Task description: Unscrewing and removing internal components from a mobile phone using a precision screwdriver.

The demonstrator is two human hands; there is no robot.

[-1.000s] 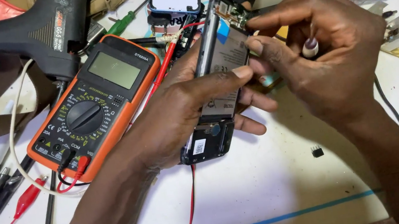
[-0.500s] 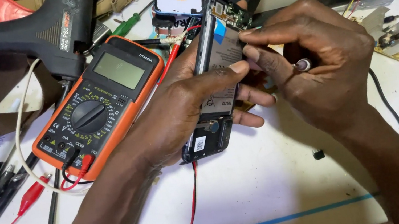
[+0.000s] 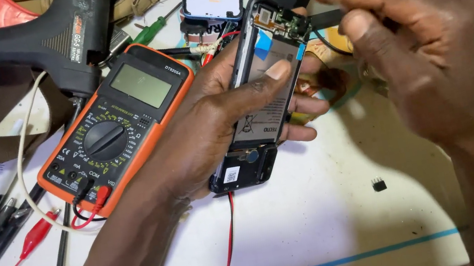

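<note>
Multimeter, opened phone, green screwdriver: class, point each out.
Multimeter [image 3: 104, 139], head view, on its dial.
Opened phone [image 3: 262, 93], head view, on its battery.
Green screwdriver [image 3: 150, 30], head view, on its handle.

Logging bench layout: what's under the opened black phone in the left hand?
Under the opened black phone: the left hand, fingers curled round its right edge, and a red wire trailing across the white table. The palm side and the table directly beneath are covered.

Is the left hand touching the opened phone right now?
Touching. The head view shows the left hand wrapped around the opened phone, thumb pressed across its exposed battery and fingers showing behind its right edge.
</note>
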